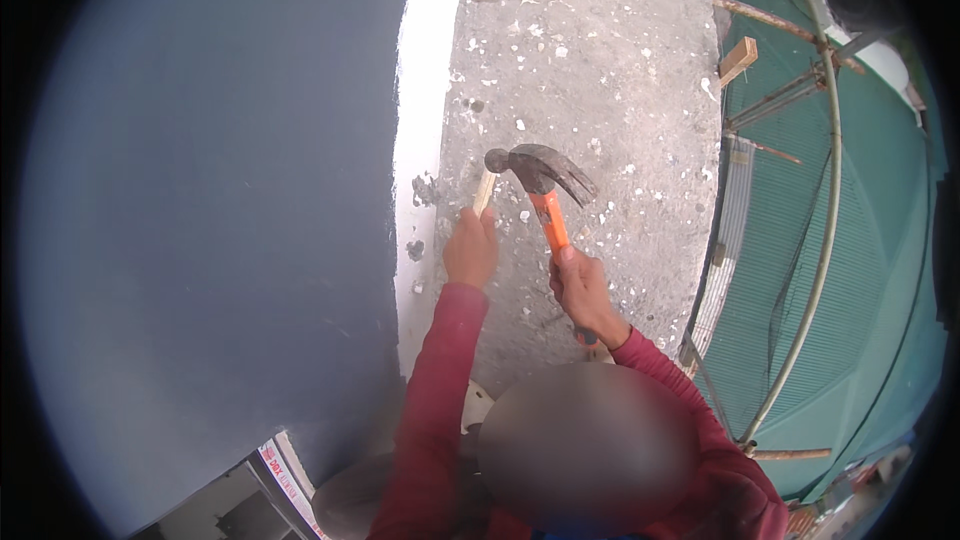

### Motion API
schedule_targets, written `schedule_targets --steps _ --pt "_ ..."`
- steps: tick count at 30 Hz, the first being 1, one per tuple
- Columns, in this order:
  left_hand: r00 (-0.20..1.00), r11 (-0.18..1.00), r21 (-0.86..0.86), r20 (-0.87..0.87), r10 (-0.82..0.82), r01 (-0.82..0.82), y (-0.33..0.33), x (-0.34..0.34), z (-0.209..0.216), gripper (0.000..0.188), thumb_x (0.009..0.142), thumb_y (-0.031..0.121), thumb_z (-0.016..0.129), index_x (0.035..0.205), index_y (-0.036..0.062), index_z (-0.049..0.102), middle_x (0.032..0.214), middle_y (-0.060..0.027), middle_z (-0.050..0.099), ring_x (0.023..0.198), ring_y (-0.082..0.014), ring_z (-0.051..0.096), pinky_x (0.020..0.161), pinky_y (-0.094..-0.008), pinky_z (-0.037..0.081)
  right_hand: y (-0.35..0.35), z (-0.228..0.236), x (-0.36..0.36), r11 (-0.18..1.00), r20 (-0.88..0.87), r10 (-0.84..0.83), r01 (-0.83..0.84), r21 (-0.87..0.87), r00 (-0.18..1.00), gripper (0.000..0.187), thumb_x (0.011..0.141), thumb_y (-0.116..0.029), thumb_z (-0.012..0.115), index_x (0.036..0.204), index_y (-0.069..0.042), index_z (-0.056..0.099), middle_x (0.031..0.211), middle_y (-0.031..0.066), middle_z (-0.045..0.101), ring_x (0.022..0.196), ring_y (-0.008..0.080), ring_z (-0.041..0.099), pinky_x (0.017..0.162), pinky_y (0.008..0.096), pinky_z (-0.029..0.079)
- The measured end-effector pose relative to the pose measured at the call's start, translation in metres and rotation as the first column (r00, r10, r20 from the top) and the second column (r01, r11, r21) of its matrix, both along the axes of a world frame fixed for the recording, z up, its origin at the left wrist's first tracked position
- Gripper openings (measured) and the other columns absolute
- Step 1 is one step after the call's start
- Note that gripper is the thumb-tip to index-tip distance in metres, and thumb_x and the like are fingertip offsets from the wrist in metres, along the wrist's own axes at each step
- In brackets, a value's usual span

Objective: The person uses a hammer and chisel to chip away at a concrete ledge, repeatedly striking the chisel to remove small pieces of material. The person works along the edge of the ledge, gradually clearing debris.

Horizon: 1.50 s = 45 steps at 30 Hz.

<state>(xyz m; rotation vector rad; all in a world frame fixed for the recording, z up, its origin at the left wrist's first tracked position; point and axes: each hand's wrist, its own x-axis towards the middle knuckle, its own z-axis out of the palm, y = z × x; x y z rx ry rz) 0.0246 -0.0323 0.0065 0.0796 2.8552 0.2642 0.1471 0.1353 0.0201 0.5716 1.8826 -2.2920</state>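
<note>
My right hand is wrapped round the orange handle of a claw hammer, whose dark end sticks out below the fist. The hammer's claw points to the right. A short, pale wooden stick stands up out of my left hand, which is closed round its lower part. The round striking face of the hammer is at the stick's upper end; whether they touch I cannot tell. Both hands are above a rough concrete ledge speckled with white flakes.
A dark grey wall fills the left, edged by a white painted strip with grey patches. Beyond the ledge's right edge are a wood block, scaffold poles and a green corrugated roof. A blurred rounded shape covers the bottom middle.
</note>
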Motion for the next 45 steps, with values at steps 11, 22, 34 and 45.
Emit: schedule_targets --steps 11,22,34,45 --pt "0.997 0.980 -0.186 0.023 -0.072 0.075 -0.004 -0.003 -0.013 0.032 0.105 0.035 0.044 0.105 0.0028 0.045 0.095 -0.0231 0.068 0.078 -0.0433 0.068 0.068 -0.0547 0.053 0.032 0.005 -0.042 0.825 0.060 0.269 -0.262 0.501 0.961 0.057 0.106 -0.045 0.039 0.081 0.003 0.057 0.059 0.0210 0.051 0.050 0.0359 0.052 0.054 0.0447 0.043" --pt "0.990 0.977 -0.171 0.081 -0.118 0.130 -0.013 -0.007 -0.014 0.034 0.105 0.036 0.042 0.106 0.0019 0.045 0.091 -0.0252 0.069 0.083 -0.0433 0.070 0.071 -0.0544 0.054 0.029 0.008 -0.042 0.792 0.181 0.285 -0.338 0.508 0.941 0.062 0.105 -0.048 0.035 0.085 0.005 0.061 0.074 0.0317 0.061 0.078 0.0516 0.062 0.071 0.0527 0.048" --pt "0.984 0.896 0.415 0.140 0.109 -0.158 -0.032 0.005 0.009 0.044 0.098 0.039 0.052 0.116 -0.0009 0.051 0.099 -0.0274 0.069 0.092 -0.0438 0.068 0.080 -0.0499 0.052 0.015 0.024 -0.018 0.966 0.030 0.038 -0.044 0.255 0.999 0.058 0.105 -0.047 0.041 0.080 0.003 0.057 0.060 0.0142 0.051 0.055 0.0228 0.050 0.056 0.0398 0.042" --pt "0.971 0.950 0.310 -0.211 0.109 -0.039 -0.042 0.023 0.033 0.039 0.098 0.029 0.056 0.125 -0.0001 0.054 0.096 -0.0231 0.068 0.090 -0.0457 0.065 0.079 -0.0519 0.049 -0.024 -0.012 -0.001 0.999 0.145 0.043 -0.041 -0.015 0.988 0.060 0.104 -0.057 0.040 0.071 -0.007 0.048 0.060 -0.0028 0.044 0.049 0.0064 0.043 0.044 0.0254 0.035"
